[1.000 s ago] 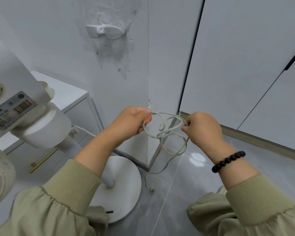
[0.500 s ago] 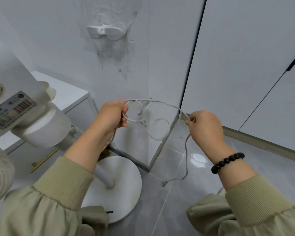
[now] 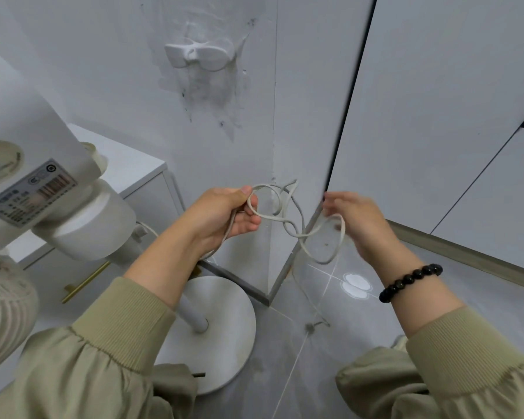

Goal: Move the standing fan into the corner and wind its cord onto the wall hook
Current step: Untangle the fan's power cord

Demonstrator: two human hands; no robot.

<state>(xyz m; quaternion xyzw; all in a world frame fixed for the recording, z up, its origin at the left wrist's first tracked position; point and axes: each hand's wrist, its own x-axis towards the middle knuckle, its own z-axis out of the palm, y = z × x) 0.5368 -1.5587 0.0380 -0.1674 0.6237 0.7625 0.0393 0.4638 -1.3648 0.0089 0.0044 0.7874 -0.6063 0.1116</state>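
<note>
The white standing fan (image 3: 82, 219) stands at the left, its round base (image 3: 224, 337) on the floor by the wall corner. Its off-white cord (image 3: 288, 219) runs in several loops between my hands at mid-frame. My left hand (image 3: 224, 216) grips the gathered loops, fingers curled round them. My right hand (image 3: 360, 222) is blurred, fingers loosely spread, with one loop draped across its thumb side. The cord's loose end (image 3: 310, 326) dangles just above the floor. The white wall hook (image 3: 198, 55) sits high on the wall, above both hands, with nothing on it.
A white drawer cabinet (image 3: 127, 164) with a brass handle (image 3: 85, 281) stands behind the fan at the left. White cupboard doors (image 3: 436, 116) fill the right side. Glossy grey floor tiles (image 3: 360, 343) lie below.
My right hand has moved left toward my left hand, bringing a fresh loop of cord, and its fingers have loosened. The loose end has swung right and lower.
</note>
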